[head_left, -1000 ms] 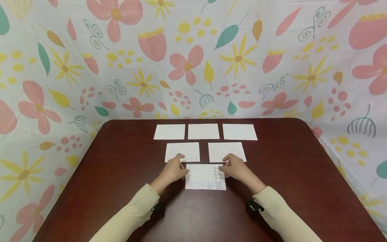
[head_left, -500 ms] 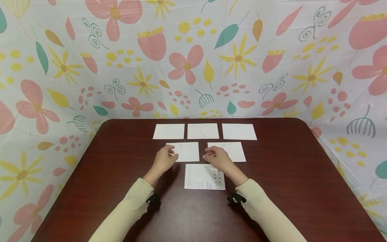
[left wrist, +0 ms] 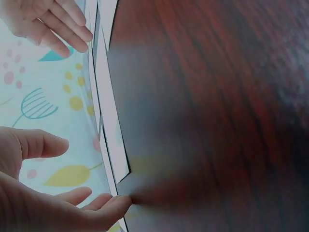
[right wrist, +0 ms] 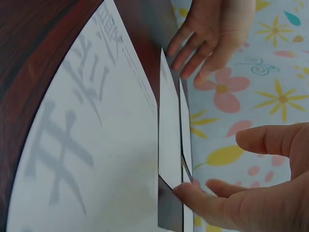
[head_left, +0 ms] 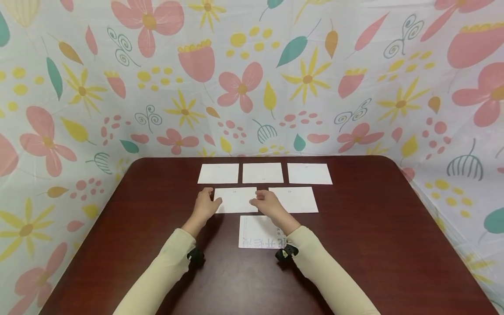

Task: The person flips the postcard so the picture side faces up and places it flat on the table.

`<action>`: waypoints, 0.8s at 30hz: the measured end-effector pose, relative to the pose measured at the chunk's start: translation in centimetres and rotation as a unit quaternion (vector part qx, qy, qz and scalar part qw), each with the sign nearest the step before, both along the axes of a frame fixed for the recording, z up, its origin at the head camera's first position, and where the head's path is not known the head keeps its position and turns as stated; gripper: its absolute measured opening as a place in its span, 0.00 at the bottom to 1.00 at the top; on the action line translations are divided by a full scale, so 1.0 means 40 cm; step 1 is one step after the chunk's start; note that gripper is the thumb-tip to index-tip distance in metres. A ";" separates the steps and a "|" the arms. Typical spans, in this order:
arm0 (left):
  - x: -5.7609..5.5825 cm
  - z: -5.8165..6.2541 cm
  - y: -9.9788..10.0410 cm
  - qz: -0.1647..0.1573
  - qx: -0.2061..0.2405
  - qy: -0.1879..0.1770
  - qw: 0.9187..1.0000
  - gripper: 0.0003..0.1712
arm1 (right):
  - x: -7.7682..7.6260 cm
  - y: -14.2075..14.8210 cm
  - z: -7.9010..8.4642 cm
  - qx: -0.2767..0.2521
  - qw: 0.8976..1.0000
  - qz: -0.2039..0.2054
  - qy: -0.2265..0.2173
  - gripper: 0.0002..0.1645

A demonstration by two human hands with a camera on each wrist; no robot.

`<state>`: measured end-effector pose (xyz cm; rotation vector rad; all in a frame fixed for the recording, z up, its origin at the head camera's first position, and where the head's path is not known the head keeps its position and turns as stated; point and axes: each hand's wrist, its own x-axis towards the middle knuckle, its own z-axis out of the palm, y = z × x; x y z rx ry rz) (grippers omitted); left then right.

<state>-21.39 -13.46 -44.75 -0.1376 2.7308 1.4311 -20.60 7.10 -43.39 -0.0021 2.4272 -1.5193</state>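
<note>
In the head view, my left hand is at the left edge of the left white card in the middle row. My right hand stands at that card's right edge, over the gap beside the right middle card. Thumb and fingers of both hands are spread apart, and nothing is pinched between them. The card lies flat; whether the fingertips touch it I cannot tell. Nearest me lies a card with large characters, its right part hidden by the right forearm. The right wrist view shows those characters close up.
Along the back lie a left card, a centre card and a right card. All rest on a dark red-brown table. A floral cloth hangs behind the far table edge.
Both hands have left the front card and moved forward and leftward to the two sides of the left middle card. The cards stay where they were; the head view has shifted slightly.
</note>
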 end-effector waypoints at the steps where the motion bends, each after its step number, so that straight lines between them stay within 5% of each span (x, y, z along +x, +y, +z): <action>1: 0.000 -0.002 0.000 0.001 0.000 -0.002 1.000 0.32 | 0.001 -0.003 -0.003 -0.002 1.000 -0.002 -0.004 0.31; 14: 0.009 -0.011 0.014 0.014 0.003 -0.004 1.000 0.31 | 0.007 -0.028 -0.025 -0.008 1.000 -0.025 -0.014 0.32; 24: -0.015 -0.014 0.003 0.036 0.029 -0.014 0.999 0.28 | -0.013 -0.028 -0.020 -0.035 0.996 -0.068 -0.039 0.30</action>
